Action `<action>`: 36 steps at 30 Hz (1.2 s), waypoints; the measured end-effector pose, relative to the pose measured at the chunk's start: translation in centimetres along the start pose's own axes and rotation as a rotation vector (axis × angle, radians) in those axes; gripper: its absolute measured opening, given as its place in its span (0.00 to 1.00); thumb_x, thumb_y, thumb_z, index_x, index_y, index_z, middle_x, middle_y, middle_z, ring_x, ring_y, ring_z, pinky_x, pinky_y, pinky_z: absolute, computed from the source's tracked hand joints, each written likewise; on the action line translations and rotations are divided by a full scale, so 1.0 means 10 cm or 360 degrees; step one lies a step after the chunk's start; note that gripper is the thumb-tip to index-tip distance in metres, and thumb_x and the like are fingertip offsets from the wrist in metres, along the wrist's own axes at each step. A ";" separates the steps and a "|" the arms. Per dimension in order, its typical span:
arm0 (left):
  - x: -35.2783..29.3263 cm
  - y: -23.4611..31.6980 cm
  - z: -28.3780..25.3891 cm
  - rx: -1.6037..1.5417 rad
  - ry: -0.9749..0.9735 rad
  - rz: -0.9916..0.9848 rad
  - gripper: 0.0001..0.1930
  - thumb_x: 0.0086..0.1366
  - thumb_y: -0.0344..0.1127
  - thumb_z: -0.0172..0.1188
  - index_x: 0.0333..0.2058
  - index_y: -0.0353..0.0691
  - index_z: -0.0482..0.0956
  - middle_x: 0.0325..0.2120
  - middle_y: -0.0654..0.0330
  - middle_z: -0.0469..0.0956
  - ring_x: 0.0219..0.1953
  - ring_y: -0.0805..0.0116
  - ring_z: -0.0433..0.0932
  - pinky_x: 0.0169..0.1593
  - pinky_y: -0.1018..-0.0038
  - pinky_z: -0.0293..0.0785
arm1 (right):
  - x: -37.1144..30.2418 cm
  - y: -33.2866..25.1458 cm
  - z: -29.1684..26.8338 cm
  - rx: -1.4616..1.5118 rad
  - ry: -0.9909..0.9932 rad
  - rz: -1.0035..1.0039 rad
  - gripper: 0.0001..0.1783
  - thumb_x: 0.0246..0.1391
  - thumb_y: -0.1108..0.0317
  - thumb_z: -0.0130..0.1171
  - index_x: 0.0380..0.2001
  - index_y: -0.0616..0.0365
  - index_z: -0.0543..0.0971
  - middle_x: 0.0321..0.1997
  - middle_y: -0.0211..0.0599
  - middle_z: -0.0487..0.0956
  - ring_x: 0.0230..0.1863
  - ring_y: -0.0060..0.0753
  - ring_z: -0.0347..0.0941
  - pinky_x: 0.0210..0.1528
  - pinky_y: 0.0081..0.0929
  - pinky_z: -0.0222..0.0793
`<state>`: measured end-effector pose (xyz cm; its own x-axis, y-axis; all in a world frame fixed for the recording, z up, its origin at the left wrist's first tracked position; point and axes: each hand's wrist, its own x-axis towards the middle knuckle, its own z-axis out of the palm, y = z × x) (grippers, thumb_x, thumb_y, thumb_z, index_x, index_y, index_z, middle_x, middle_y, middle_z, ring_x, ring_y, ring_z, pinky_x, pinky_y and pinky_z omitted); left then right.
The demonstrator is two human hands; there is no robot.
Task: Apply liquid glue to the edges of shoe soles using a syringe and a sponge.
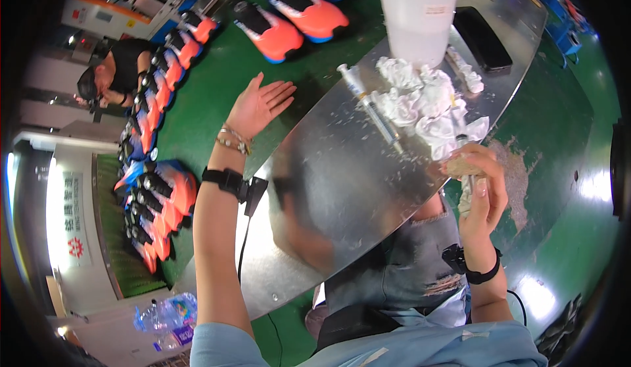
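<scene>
On metal tabletop (335,189) — crumpled wads (430,97)

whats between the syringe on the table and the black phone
In the head view, crumpled white wads and the base of the white tub lie between syringe and phone.

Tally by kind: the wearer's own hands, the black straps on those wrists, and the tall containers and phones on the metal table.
Hands: 2 (left hand, right hand)
Black wrist straps: 2 (left strap, right strap)
Tall white container: 1
Black phone: 1
Total: 6
</scene>
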<state>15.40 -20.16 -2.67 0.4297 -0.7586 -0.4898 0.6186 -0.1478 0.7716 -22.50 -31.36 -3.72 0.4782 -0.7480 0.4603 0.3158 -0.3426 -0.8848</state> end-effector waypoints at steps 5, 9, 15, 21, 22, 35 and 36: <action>0.94 0.13 0.12 -0.0588 0.0240 0.0261 0.28 0.58 0.53 0.52 0.47 0.35 0.63 0.44 0.47 0.67 0.46 0.54 0.68 0.51 0.58 0.68 | -0.05 0.10 0.02 0.0060 -0.0029 -0.0149 0.14 0.53 0.67 0.39 0.36 0.65 0.70 0.33 0.50 0.72 0.32 0.35 0.71 0.35 0.28 0.67; 1.19 0.17 0.28 -0.0549 0.0573 0.0559 0.23 0.52 0.44 0.62 0.41 0.34 0.69 0.39 0.53 0.70 0.43 0.59 0.69 0.48 0.58 0.72 | -0.10 -0.01 -0.03 0.0252 0.0000 0.0049 0.14 0.53 0.67 0.40 0.37 0.65 0.70 0.33 0.50 0.72 0.32 0.36 0.71 0.33 0.28 0.68; 0.35 0.04 -0.19 -0.0030 0.0557 0.0524 0.22 0.58 0.38 0.56 0.48 0.33 0.64 0.48 0.54 0.67 0.50 0.61 0.67 0.54 0.65 0.67 | -0.08 -0.15 -0.22 0.0203 0.0005 -0.0148 0.13 0.50 0.68 0.43 0.35 0.66 0.71 0.35 0.52 0.73 0.34 0.37 0.71 0.35 0.28 0.68; -1.68 -0.56 0.19 -0.0091 0.0431 0.0412 0.21 0.62 0.39 0.49 0.51 0.37 0.63 0.51 0.54 0.65 0.53 0.61 0.65 0.57 0.67 0.63 | -0.17 -0.10 -0.26 0.0251 -0.0046 -0.0148 0.13 0.52 0.71 0.41 0.36 0.67 0.72 0.38 0.46 0.74 0.38 0.39 0.70 0.42 0.31 0.65; -2.02 -0.74 0.25 -0.0144 0.0512 0.0412 0.21 0.62 0.40 0.48 0.51 0.37 0.62 0.51 0.55 0.65 0.52 0.61 0.66 0.58 0.67 0.62 | -0.17 -0.07 -0.26 0.0257 -0.0088 -0.0108 0.13 0.54 0.71 0.40 0.37 0.68 0.71 0.38 0.45 0.73 0.38 0.35 0.70 0.41 0.27 0.65; -4.84 -2.71 0.06 0.0073 0.1195 0.0439 0.21 0.58 0.36 0.54 0.47 0.32 0.64 0.43 0.56 0.71 0.42 0.66 0.73 0.42 0.69 0.73 | -0.15 -0.07 0.16 0.0295 0.0005 0.0242 0.19 0.61 0.64 0.35 0.38 0.67 0.73 0.31 0.36 0.76 0.30 0.22 0.71 0.31 0.17 0.66; -4.82 -2.64 0.01 0.0096 0.1217 0.0505 0.21 0.58 0.35 0.55 0.48 0.32 0.64 0.42 0.58 0.71 0.42 0.67 0.73 0.44 0.70 0.72 | -0.15 -0.13 0.18 0.0307 -0.0011 0.0254 0.20 0.61 0.63 0.34 0.38 0.68 0.73 0.32 0.38 0.75 0.30 0.24 0.71 0.33 0.19 0.68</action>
<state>-21.66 20.22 0.61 0.9199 -0.1325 -0.3691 0.3657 -0.0497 0.9294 -22.17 -28.77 -3.17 0.5400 -0.7797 0.3170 0.3859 -0.1054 -0.9165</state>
